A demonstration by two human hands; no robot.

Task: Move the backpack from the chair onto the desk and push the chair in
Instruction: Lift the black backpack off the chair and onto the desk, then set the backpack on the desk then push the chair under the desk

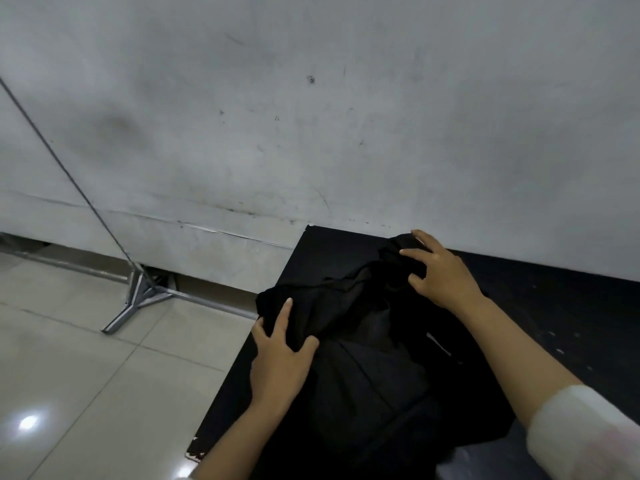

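A black backpack (374, 362) lies slumped on the black desk (561, 313), near the desk's left end against the wall. My left hand (277, 362) grips the fabric at the bag's left side, fingers pinching a fold. My right hand (440, 271) clutches the bag's far top edge close to the wall. The chair is out of view.
A scuffed grey wall (311, 116) runs right behind the desk. Left of the desk is a glossy tiled floor (69, 375). A metal stand base (138, 299) with a thin slanted pole rests on the floor by the wall.
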